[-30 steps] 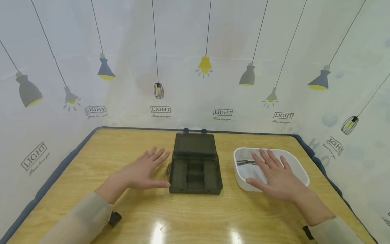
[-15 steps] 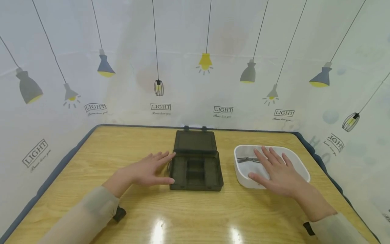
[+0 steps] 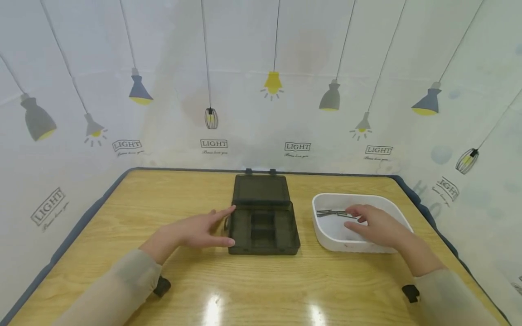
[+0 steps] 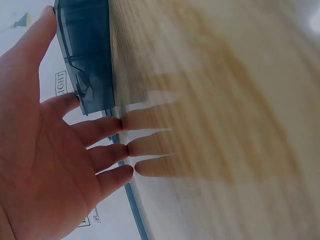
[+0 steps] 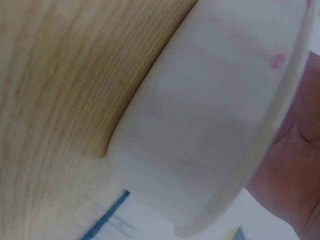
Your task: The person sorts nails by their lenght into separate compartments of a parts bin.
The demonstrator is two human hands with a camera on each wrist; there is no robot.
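In the head view a dark translucent plastic box [image 3: 263, 228] lies with its lid [image 3: 261, 188] folded back; raised dividers part its inside. My left hand [image 3: 193, 230] is at its left side, index fingertip and thumb tip at the box edge, the other fingers stretched toward the table in the left wrist view. My right hand [image 3: 379, 226] reaches into a white tray [image 3: 346, 246], fingers bent down, thumb apart from them. Thin grey metal rods [image 3: 328, 213], nail-like, lie in the tray by its fingertips. In the right wrist view the tray's wall [image 5: 200, 115] hides those fingertips.
Both containers stand on a wooden table [image 3: 261, 290], the tray right of the box. Behind rises a white cloth [image 3: 253, 122] printed with lamps. Dark blue edging [image 3: 94, 208] runs along the table's sides and back. Black straps [image 3: 162, 286] show at the sleeves.
My left hand has moved right, up to the box's side. My right hand has gone from spread flat over the tray to bent fingers down inside it, beside the metal rods.
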